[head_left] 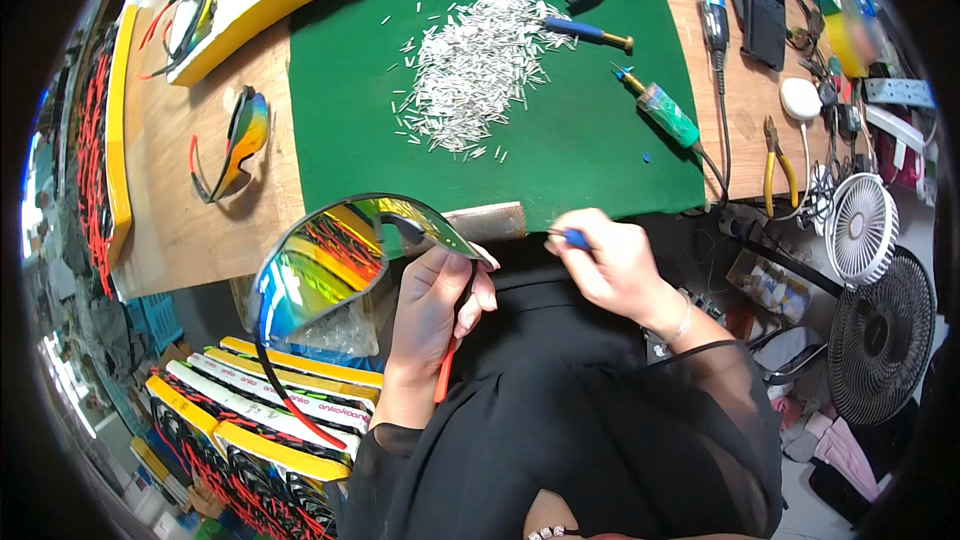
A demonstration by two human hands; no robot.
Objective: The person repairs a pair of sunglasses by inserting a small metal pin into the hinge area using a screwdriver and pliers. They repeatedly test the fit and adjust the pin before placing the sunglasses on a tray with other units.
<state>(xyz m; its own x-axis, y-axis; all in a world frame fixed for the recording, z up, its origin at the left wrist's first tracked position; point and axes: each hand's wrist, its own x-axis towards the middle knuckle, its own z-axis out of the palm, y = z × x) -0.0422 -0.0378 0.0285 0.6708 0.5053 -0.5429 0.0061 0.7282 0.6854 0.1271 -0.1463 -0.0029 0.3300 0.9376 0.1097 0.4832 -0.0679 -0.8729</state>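
Our left hand (435, 295) pinches mirrored sunglasses (325, 258) at the near edge of the green mat (350, 120), and our right hand (612, 262) is closed on a small blue object (575, 239) beside that edge. On the mat we see a heap of white pieces (470, 70); left of the mat lies a rainbow-lensed pair (250, 135).

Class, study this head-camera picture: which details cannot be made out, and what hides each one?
All in the head view:
Blue object: mostly hidden inside the right hand, so its kind is unclear.
Sunglasses: the gripped end of the frame is partly covered by the left hand.
White pieces: too small and heaped to count.
White-and-yellow box: cut off by the top edge.
Yellow thing, upper right: blurred.
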